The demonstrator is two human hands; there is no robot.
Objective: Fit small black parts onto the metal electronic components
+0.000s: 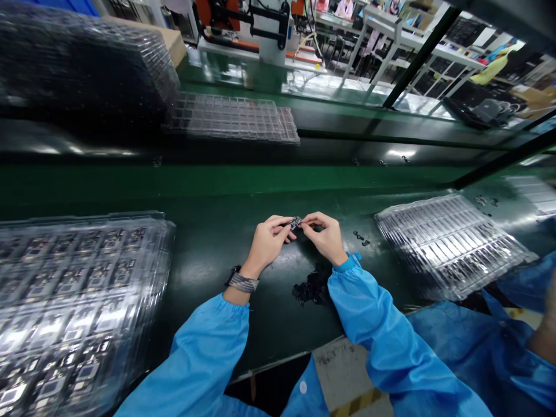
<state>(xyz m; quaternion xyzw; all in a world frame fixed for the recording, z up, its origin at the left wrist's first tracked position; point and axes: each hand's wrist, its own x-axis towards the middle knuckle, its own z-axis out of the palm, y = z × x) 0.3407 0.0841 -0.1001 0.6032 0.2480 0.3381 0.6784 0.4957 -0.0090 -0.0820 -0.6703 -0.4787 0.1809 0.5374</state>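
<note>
Between both hands, just above the green worktable (pixel 208 249), is a small electronic circuit board (pixel 296 222) with dark and silvery parts. My left hand (pixel 270 240) pinches it from the left side, fingers closed. From the right, my right hand (pixel 324 234) has thumb and forefinger pressed together at the board's edge; whether a separate small part sits in that pinch cannot be made out. Below my right hand, near the forearm, lies a pile of small black parts (pixel 313 286). Several more black pieces (pixel 361 237) lie to the right of the hand.
Stacked clear trays with circuit boards (pixel 82 278) stand at left. Another stack of clear trays (pixel 456 243) is at right, beside a co-worker's blue sleeve (pixel 521 359). Across the dark conveyor belt (pixel 330 152) lie further trays (pixel 234 119). A black metal post (pixel 504 159) slants at right.
</note>
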